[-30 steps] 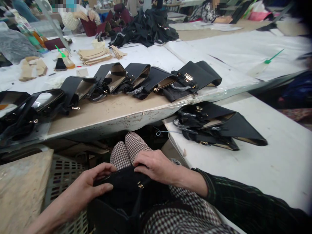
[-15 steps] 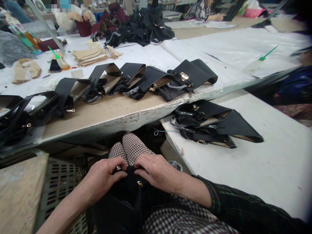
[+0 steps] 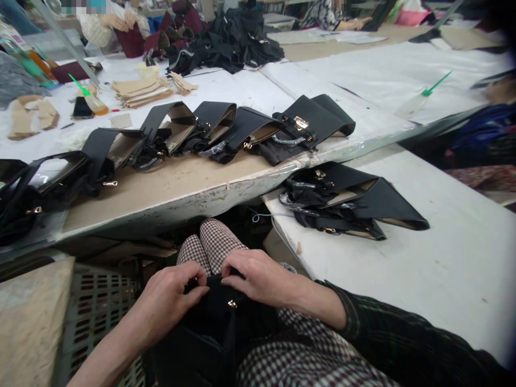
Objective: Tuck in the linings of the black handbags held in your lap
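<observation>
A black bag (image 3: 201, 344) with a small gold clasp (image 3: 232, 304) lies across the checked lap. My left hand (image 3: 173, 293) pinches its upper edge between thumb and fingers, left of the clasp. Just to the right, my right hand (image 3: 256, 274) grips the same edge, thumb and fingers closed on it. A small gap separates the two hands. The bag's lower part is dark and its details cannot be made out.
Several black bags (image 3: 258, 126) line the long table (image 3: 193, 201). More black bags (image 3: 342, 188) rest on the right white table (image 3: 443, 269). A plastic crate (image 3: 100, 301) stands at left. Across the table, a person's hands (image 3: 119, 20) hold a maroon piece.
The view has shifted slightly, so the tables and bags appear a little further left. Both hands keep their hold on the bag's edge, with small finger shifts.
</observation>
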The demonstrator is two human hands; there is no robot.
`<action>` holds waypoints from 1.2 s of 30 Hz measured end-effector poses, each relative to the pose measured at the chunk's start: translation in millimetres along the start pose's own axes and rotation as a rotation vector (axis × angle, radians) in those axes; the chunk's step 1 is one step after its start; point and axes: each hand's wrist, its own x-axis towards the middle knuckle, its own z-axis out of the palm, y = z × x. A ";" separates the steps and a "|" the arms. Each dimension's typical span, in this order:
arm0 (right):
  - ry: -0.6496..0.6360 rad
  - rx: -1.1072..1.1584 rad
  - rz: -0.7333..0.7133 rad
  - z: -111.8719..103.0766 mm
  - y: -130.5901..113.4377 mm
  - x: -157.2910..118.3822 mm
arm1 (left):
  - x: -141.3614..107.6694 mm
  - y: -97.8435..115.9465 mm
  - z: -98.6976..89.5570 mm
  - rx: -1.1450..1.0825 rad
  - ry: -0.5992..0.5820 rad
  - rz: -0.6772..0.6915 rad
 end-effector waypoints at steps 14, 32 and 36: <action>0.033 -0.104 -0.174 6.2 13.8 -6.2 | 1.7 -3.5 3.8 -0.011 0.000 -0.003; -0.017 -0.084 -0.064 -0.9 6.7 -3.4 | 2.3 0.2 7.8 0.042 -0.002 0.017; 0.043 -0.042 -0.114 7.3 11.5 -2.9 | 4.0 3.1 8.7 0.030 -0.008 -0.017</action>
